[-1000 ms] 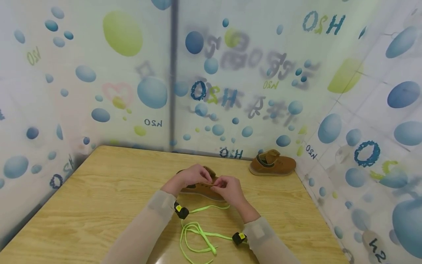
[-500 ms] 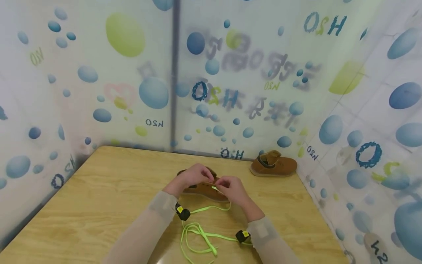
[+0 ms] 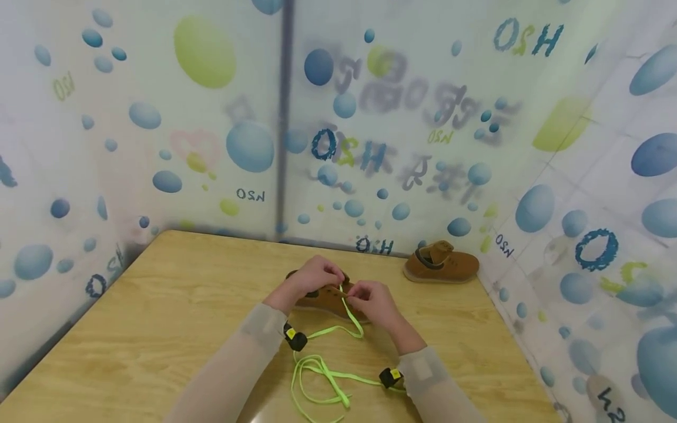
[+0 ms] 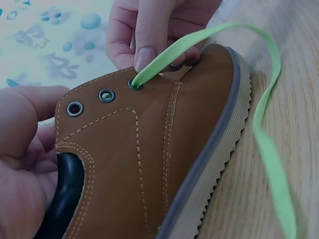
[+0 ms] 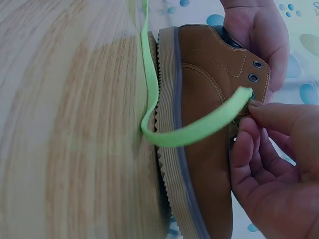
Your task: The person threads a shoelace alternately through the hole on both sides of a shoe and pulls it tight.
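A brown shoe (image 3: 328,301) with dark eyelets sits side-on under both hands. A flat neon-green shoelace (image 4: 271,89) passes through its front eyelet, and a bit of green shows behind the middle one. My left hand (image 3: 313,276) pinches the lace end above the shoe opening; in the left wrist view its fingertips are hidden behind the eyelet flap. My right hand (image 3: 374,302) pinches the flap edge beside the front eyelet, thumb (image 5: 279,115) on the outer face. From that eyelet the lace loops out over the shoe's side and down to the table.
The matching brown shoe (image 3: 441,263) stands at the table's back right. The rest of the green lace lies in loose loops (image 3: 317,376) on the wooden table (image 3: 158,305), between my forearms. A bubble-patterned curtain (image 3: 338,117) borders the table.
The lace first showed at the right fingertips, and now runs through the front eyelet and up to my left fingers. Its slack on the table has drawn closer to the shoe.
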A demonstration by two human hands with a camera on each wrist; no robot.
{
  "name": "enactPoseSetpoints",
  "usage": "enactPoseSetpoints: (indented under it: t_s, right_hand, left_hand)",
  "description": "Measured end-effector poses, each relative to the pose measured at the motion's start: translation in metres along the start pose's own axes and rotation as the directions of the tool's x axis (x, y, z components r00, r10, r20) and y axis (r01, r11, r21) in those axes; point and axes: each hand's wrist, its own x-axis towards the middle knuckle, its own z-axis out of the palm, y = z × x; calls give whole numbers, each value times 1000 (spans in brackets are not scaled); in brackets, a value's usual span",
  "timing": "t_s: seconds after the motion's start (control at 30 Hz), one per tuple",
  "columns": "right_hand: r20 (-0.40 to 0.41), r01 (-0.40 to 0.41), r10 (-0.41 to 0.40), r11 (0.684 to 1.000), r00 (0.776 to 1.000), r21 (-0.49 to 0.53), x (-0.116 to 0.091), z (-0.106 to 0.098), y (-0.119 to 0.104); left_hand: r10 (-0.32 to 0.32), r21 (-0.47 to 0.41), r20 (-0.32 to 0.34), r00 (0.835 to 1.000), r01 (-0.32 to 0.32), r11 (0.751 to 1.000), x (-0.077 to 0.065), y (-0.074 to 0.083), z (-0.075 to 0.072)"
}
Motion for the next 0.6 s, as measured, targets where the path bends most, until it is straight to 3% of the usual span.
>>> enactPoseSetpoints:
  t_s: [0.2, 0.6]
  right_hand:
    - [-19, -15, 15, 1000, 1000, 5, 0, 1, -3]
    - [-4, -30, 31, 999, 1000, 37, -1, 2, -4]
  left_hand:
    - [32, -14, 12, 999, -32, 999, 2, -4, 0]
    - [28, -25, -11, 1000, -28, 999, 2, -3, 2]
